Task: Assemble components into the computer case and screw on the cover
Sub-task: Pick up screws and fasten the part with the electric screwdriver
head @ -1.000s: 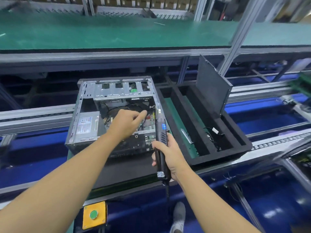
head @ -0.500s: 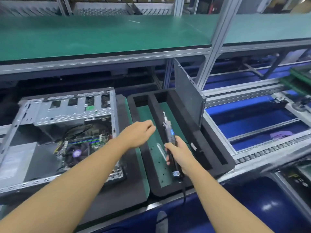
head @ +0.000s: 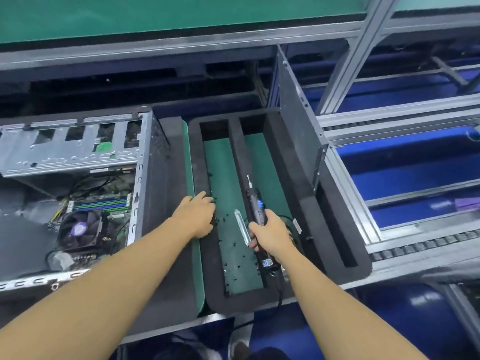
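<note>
Far left: the open silver metal computer case [head: 78, 157] is lying on its side on a black foam mat [head: 166, 229], with its inside facing up. A black square cooler fan [head: 80, 229] is sitting on the green motherboard [head: 104, 201] inside it, with loose cables running above.

My left hand [head: 198, 216] is reaching past the case's right edge and over the left wall of the black foam tray [head: 337, 229]. The fingers are bending down into the tray's left green-floored compartment, right among the small black screws [head: 235, 258] scattered there. The fingertips are hidden, so I cannot tell whether they are pinching a screw or only touching them.

A small clear plastic strip [head: 241, 224] is lying in that same compartment, just beside my right hand.

My right hand [head: 270, 232] is wrapping its fingers tight around the black pen-shaped electric screwdriver [head: 255, 203]. I am holding it low over the foam divider between the two green compartments, bit pointing away from me. Its black cable [head: 279, 300] is trailing from the rear end over the tray's near wall.

The dark grey flat metal case cover [head: 298, 113] is standing on edge in the tray's narrow right slot, well apart from the case.

Far right: blue conveyor bays [head: 415, 165] are running between grey aluminium rails. A green-topped shelf [head: 181, 11] is spanning the top.
</note>
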Available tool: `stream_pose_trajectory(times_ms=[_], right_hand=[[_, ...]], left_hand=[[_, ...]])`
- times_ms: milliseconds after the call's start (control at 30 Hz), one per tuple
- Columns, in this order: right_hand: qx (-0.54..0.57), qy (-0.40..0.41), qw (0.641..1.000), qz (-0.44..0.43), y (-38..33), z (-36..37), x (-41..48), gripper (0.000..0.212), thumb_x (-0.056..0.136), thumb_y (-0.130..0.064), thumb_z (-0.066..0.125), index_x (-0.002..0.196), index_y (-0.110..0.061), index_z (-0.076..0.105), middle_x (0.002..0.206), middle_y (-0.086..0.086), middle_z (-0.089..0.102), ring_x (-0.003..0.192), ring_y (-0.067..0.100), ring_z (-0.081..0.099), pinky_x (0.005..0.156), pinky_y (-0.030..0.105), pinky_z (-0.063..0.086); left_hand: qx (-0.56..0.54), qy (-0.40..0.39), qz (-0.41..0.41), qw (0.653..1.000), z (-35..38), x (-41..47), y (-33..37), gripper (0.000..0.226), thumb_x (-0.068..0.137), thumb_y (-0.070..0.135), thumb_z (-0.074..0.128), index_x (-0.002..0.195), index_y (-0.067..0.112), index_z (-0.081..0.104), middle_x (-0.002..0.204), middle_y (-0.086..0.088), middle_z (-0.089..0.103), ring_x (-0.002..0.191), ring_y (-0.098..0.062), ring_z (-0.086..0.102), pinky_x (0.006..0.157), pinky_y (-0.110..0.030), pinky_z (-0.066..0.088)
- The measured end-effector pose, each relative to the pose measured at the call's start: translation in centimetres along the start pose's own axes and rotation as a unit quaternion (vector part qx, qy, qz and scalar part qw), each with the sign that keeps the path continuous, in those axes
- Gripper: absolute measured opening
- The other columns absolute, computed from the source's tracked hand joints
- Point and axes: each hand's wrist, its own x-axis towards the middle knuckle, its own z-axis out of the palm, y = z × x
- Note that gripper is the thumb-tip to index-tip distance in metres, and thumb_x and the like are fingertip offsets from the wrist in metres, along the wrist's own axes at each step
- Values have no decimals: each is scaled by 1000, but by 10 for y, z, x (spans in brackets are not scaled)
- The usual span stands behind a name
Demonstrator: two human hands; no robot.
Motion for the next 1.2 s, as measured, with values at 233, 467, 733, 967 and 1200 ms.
stream_pose_trajectory(times_ms=[233,467,733,967,1200], right_hand=[[84,10,996,10,6,-2,10,18,79,-19,57,97,-17,59,64,4,67,50,27,65,47,30,51],[110,6,994,14,2,-5,11,9,87,-13,58,96,-11,57,63,7,66,49,29,65,47,30,51],[120,8,993,18,0,-5,12,4,92,-9,57,95,-11,55,63,10,65,50,32,66,48,33,52],[133,12,991,22,2,-4,14,4,91,-9,57,92,-11,54,62,12,63,51,32,65,49,34,52],[130,14,991,18,3,-5,13,4,91,-10,58,93,-10,55,62,10,64,51,31,65,47,32,52]], left_hand=[[58,-26,27,998,-9,15,46,12,93,30,55,85,21,56,85,4,56,96,-21,55,96,-40,28],[107,-107,-32,988,15,36,79,15,90,23,54,78,22,47,69,7,50,94,-20,58,115,-54,0],[-60,-175,121,975,40,47,101,50,87,57,61,117,17,61,114,0,60,107,-25,59,90,-35,44],[-151,-269,206,929,47,36,114,43,92,29,67,133,23,57,125,-3,60,105,-22,56,81,-25,40],[72,-149,130,978,48,18,118,47,96,34,54,140,19,43,136,-4,55,125,-26,51,103,-40,39]])
